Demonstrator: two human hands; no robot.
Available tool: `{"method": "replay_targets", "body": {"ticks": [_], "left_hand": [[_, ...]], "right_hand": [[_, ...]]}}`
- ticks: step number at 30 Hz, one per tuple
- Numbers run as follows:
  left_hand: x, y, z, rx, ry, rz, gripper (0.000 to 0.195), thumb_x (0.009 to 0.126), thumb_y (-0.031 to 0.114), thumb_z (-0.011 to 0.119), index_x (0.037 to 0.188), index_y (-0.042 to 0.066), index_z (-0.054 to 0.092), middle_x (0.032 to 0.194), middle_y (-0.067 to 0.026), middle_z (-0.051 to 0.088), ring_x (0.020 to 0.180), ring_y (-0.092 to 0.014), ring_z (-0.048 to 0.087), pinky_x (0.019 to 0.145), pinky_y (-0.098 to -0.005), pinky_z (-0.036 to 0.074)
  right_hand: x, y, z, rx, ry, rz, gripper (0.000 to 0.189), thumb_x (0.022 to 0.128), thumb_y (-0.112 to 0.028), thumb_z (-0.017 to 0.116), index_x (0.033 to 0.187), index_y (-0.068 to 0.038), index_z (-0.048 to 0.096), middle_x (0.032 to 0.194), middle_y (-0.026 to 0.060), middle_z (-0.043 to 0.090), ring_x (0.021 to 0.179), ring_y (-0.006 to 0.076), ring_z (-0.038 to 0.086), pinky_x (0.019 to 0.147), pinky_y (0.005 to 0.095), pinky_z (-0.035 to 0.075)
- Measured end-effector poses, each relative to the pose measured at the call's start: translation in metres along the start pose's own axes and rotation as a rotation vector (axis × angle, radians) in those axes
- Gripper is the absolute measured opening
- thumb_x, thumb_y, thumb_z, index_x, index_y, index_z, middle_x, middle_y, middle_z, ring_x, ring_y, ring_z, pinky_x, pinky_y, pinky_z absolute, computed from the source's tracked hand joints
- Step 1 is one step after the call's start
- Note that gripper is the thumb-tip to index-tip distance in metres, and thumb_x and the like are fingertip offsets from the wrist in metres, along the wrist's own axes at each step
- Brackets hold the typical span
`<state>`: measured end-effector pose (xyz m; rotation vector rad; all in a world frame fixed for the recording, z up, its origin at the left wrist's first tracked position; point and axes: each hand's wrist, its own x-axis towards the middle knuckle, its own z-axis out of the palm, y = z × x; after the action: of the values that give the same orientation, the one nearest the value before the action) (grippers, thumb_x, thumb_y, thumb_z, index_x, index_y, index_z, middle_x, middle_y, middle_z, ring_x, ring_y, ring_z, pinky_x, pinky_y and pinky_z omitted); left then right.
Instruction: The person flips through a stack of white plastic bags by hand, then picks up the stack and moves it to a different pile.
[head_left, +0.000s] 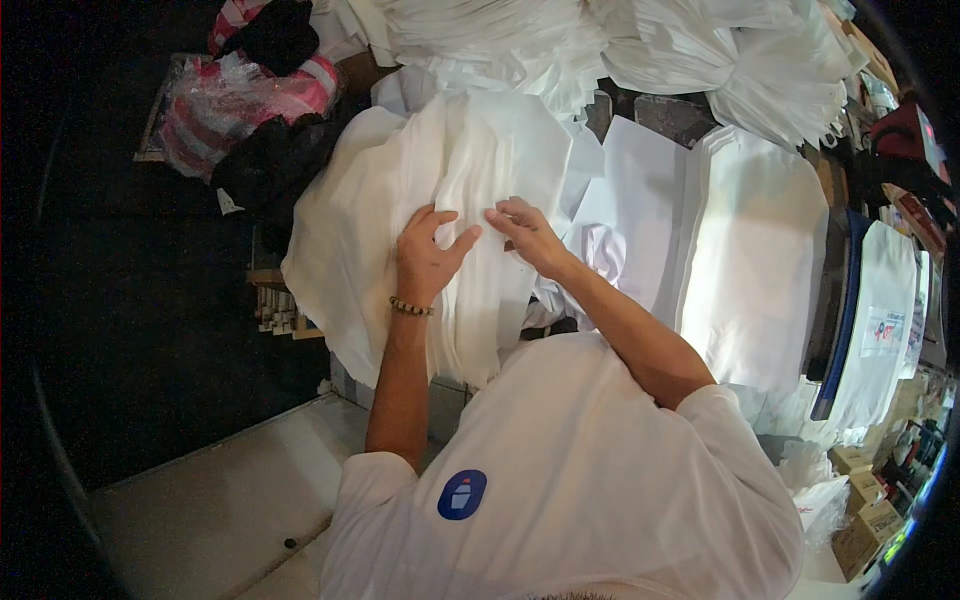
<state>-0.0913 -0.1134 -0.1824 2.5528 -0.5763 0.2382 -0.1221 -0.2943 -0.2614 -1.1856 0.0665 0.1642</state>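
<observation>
A pile of thin white fabric sheets (360, 195) lies before me, its upper layers bunched into upright folds along the middle. My left hand (431, 251), with a beaded bracelet (411, 307) at the wrist, rests on those folds, thumb and forefinger spread apart. Just to the right, the fingertips of my right hand (529, 232) meet the pile near another fold. Whether they pinch a layer is too small to tell. Beside the pile, a crumpled white cloth (604, 253) lies against flat white sheets (649, 202).
A neat stack of white pieces (765, 262) stands to the right. Large white bundles (495, 37) fill the back. Pink striped cloth in clear plastic (240, 105) sits at the far left. Cardboard boxes (870, 517) are at the lower right, beyond a printed white piece (874, 322).
</observation>
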Motion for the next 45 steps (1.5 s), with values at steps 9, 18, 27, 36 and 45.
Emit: {"method": "replay_targets", "body": {"ticks": [9, 18, 27, 36, 45], "left_hand": [[0.002, -0.009, 0.005, -0.149, -0.009, -0.067, 0.020, 0.078, 0.015, 0.077, 0.087, -0.003, 0.072, 0.100, -0.0198, 0.068, 0.085, -0.033, 0.068, 0.077, -0.0374, 0.055], [0.003, -0.011, 0.003, -0.138, 0.002, -0.184, 0.026, 0.069, 0.015, 0.085, 0.072, -0.001, 0.065, 0.079, -0.0149, 0.062, 0.069, -0.032, 0.060, 0.061, -0.0381, 0.046], [0.002, -0.014, 0.005, -0.127, -0.020, -0.142, 0.023, 0.074, 0.015, 0.082, 0.076, -0.001, 0.066, 0.080, -0.0158, 0.063, 0.068, -0.029, 0.060, 0.063, -0.0376, 0.047], [0.000, -0.010, -0.004, -0.151, -0.148, -0.169, 0.022, 0.084, 0.003, 0.065, 0.105, -0.003, 0.067, 0.116, -0.0208, 0.065, 0.098, -0.037, 0.065, 0.084, -0.0405, 0.052], [-0.001, 0.000, 0.004, -0.061, 0.066, 0.022, 0.032, 0.081, -0.003, 0.058, 0.112, -0.003, 0.066, 0.124, -0.0242, 0.061, 0.113, -0.039, 0.060, 0.097, -0.0416, 0.050]], "right_hand": [[0.003, 0.018, 0.013, -0.232, 0.241, -0.386, 0.033, 0.099, -0.022, 0.061, 0.118, 0.000, 0.046, 0.087, 0.0074, 0.053, 0.069, 0.0129, 0.053, 0.063, 0.0292, 0.046], [-0.005, -0.001, 0.014, -0.403, 0.200, -0.455, 0.028, 0.096, -0.014, 0.060, 0.118, 0.001, 0.050, 0.100, 0.0225, 0.057, 0.080, 0.0304, 0.061, 0.071, 0.0403, 0.051], [0.015, 0.004, 0.018, -0.698, 0.333, -0.255, 0.032, 0.087, -0.028, 0.065, 0.091, 0.004, 0.063, 0.089, 0.0244, 0.055, 0.080, 0.0402, 0.058, 0.072, 0.0443, 0.049], [0.014, 0.018, -0.001, -0.517, 0.136, -0.253, 0.038, 0.098, -0.033, 0.058, 0.111, 0.003, 0.065, 0.093, 0.0215, 0.051, 0.086, 0.0347, 0.055, 0.079, 0.0411, 0.047], [0.006, 0.009, -0.004, -0.216, -0.053, -0.058, 0.041, 0.103, -0.019, 0.051, 0.143, -0.018, 0.043, 0.131, 0.0142, 0.052, 0.113, 0.0228, 0.057, 0.096, 0.0379, 0.050]]}}
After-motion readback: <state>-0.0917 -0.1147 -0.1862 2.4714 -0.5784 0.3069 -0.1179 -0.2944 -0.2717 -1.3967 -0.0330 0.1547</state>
